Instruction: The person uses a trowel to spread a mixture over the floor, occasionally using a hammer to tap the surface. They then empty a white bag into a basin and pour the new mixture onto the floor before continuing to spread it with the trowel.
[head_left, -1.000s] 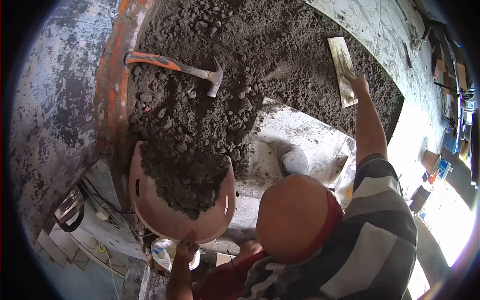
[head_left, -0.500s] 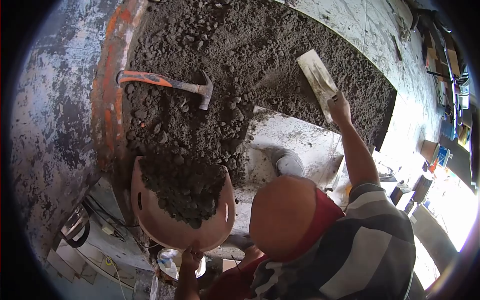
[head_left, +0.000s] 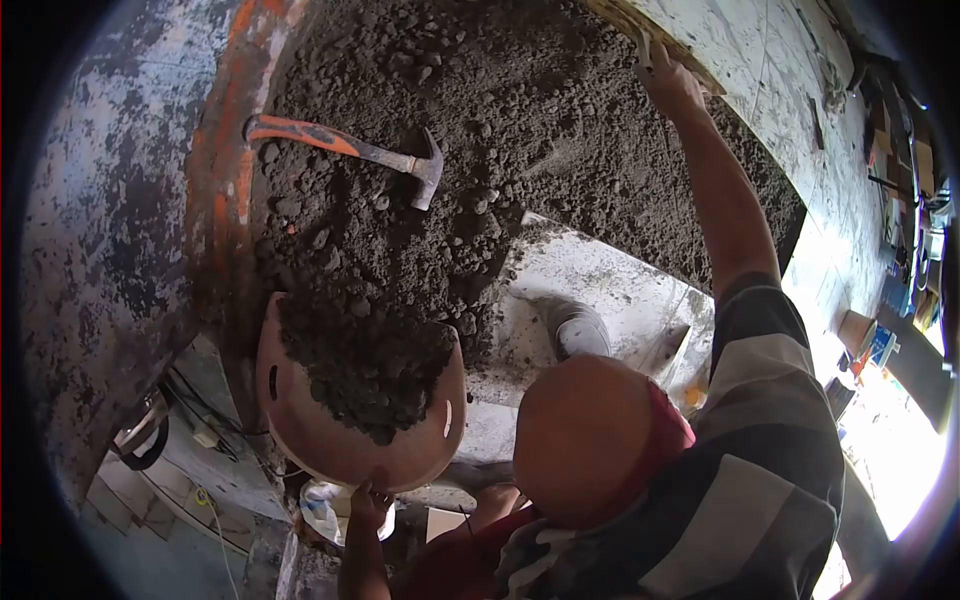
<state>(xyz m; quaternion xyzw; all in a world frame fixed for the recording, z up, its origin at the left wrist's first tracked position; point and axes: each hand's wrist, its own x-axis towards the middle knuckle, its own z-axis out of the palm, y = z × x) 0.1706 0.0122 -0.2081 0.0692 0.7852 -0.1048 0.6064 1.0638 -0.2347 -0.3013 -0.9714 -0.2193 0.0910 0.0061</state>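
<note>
My left hand [head_left: 371, 507] grips the near rim of a pinkish plastic tub [head_left: 330, 445], which is tilted and holds dark, crumbly mortar [head_left: 375, 375]. At the upper right, my right hand [head_left: 675, 88] is wrapped round the handle of a long float [head_left: 690, 65], seen nearly edge-on beside the edge of the pale tiles. A claw hammer with an orange and black handle [head_left: 318, 135] lies on the spread mortar [head_left: 570, 110].
A white tile [head_left: 620, 280] lies below the mortar, with a shoe [head_left: 580, 330] on it. A capped head [head_left: 585, 440] fills the lower middle. The scuffed wall [head_left: 120, 200] is at left, cables [head_left: 210, 425] below it. Pale tiles [head_left: 790, 120] run along the right.
My right hand has moved up and away with the float, from the middle of the mortar to the tile edge, turning it edge-on. My left hand stays on the tub rim.
</note>
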